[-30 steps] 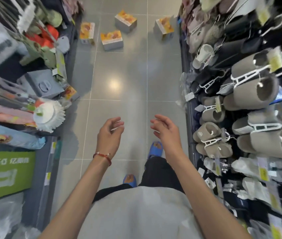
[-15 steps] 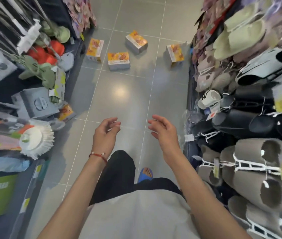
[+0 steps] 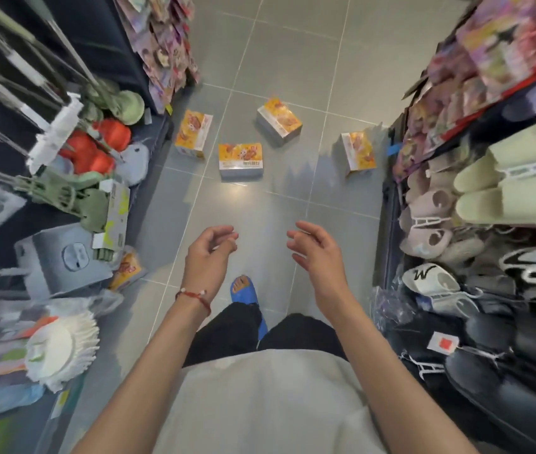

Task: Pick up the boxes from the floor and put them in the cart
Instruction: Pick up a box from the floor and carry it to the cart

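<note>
Compared with half a second back, the four boxes sit lower and bigger in the view, and a foot in a blue sandal (image 3: pixel 243 290) has swung out front between the hands.

Both hands are held out low with nothing in them. The left hand (image 3: pixel 207 253) has its fingers loosely curled toward the thumb, and the right hand (image 3: pixel 317 253) is relaxed and half spread. A red cord bracelet (image 3: pixel 194 295) is on the left wrist.

All the boxes lie on the grey tiled floor (image 3: pixel 292 44), on the far side and well apart from the hands:
- The left box (image 3: pixel 193 136) sits just beside the foot of the left shelving.
- The middle box (image 3: pixel 241 160) is the nearest, with its printed face up toward the camera.
- The far box (image 3: pixel 279 121) sits at an angle behind the middle one.
- The right box (image 3: pixel 358 154) stands near the base of the slipper rack (image 3: pixel 505 198).

They're all apart from each other and share the same orange-yellow print with silvery sides.

Writing-wise, the middle box has a white strip of Chinese characters along its lower edge, too blurry to read. A white slipper (image 3: pixel 427 276) on the right has a black mark like a W or an M — can't tell which. A white tag (image 3: pixel 444 344) lower down shows a red square.

For room, the aisle is a strip of open tile between the left shelving, with its mops, a white round brush (image 3: pixel 60 352) and a grey safe-like box (image 3: pixel 63 257), and the slippers on the right. There's bare tile from the sandal up to the middle box, plus gaps between the boxes. An orange packet (image 3: pixel 127 270) pokes out at the left edge by the grey box.
</note>
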Demonstrator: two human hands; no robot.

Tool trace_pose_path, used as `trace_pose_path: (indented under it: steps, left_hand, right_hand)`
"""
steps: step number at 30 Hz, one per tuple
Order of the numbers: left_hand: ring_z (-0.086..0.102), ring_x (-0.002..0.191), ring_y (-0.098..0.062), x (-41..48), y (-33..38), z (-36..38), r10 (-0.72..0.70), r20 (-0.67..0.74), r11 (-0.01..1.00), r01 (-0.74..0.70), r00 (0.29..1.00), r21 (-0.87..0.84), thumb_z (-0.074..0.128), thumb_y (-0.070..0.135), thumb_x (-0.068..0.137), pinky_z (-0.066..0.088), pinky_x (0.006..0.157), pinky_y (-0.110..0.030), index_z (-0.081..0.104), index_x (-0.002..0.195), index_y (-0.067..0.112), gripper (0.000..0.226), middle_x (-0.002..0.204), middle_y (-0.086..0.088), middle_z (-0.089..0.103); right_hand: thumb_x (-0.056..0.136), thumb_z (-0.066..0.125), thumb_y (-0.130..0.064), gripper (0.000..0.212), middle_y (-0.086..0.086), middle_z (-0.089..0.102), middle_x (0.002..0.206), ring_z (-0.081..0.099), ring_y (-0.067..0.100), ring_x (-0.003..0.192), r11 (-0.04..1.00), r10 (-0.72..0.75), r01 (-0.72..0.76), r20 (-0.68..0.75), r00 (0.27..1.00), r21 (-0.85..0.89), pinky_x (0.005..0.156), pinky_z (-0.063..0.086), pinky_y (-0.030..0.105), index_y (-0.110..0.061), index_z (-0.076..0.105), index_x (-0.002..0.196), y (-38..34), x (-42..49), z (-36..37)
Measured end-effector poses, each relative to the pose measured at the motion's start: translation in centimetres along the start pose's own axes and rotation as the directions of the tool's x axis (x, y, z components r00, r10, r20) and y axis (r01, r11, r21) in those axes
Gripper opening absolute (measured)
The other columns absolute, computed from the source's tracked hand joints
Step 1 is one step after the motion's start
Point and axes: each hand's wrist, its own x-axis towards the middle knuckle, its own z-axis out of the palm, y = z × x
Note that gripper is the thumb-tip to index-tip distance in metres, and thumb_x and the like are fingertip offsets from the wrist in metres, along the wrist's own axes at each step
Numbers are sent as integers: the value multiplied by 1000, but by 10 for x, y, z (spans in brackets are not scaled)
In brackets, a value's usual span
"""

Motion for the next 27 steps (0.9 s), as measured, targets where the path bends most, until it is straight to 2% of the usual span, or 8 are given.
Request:
trace_pose_path:
  steps: [3,6,12,17,22,24,27]
  left_hand:
    - [66,110,-18,49,36,6,-23,4,999,23,1000,26,54,8,98,47,85,-20,66,115,15,22,115,-2,70]
    - [66,108,-20,97,65,14,-60,-20,998,60,998,12,54,9,98,48,89,-26,66,111,19,20,113,-1,71]
    - [67,108,-20,198,115,39,-119,-88,993,120,989,3,56,13,98,50,89,-31,67,104,26,19,112,1,72]
    - [66,112,-24,273,154,57,-150,-183,988,139,972,-73,56,9,96,50,95,-35,69,96,27,22,111,-2,71]
    - [67,108,-19,348,195,77,-165,-198,982,142,966,-125,55,12,97,50,91,-32,67,100,27,20,107,3,72]
    - [67,105,-19,374,204,78,-190,-185,976,166,964,-139,55,11,98,50,85,-29,66,102,24,19,103,5,71]
    - [68,105,-20,417,212,70,-226,-158,970,206,961,-131,55,11,99,48,80,-23,65,107,20,16,111,-2,71]
  right_hand:
    - [102,59,-13,23,2,75,115,69,13,99,1000,27,-27,-9,1000,14,95,54,30,-19,67,123,-36,45,20]
    - [102,60,-14,21,2,76,114,70,11,96,999,48,-48,-5,999,20,93,54,30,-20,67,121,-67,92,36]
    - [99,65,-17,18,4,76,116,71,16,104,990,137,-137,5,991,-11,91,54,27,-25,70,115,-128,204,58]
    - [100,63,-21,24,2,74,116,70,16,108,985,149,-142,80,986,-95,95,54,30,-23,68,124,-181,287,74]
    - [102,58,-20,21,4,72,121,68,15,105,957,205,-172,128,970,-232,93,53,28,-26,66,120,-231,364,92]
    - [102,57,-19,22,4,72,121,68,15,105,951,217,-182,120,969,-250,91,53,27,-26,67,121,-242,386,103]
    - [103,55,-17,24,5,70,123,67,15,105,938,250,-213,104,963,-274,91,53,27,-23,66,124,-254,415,123]
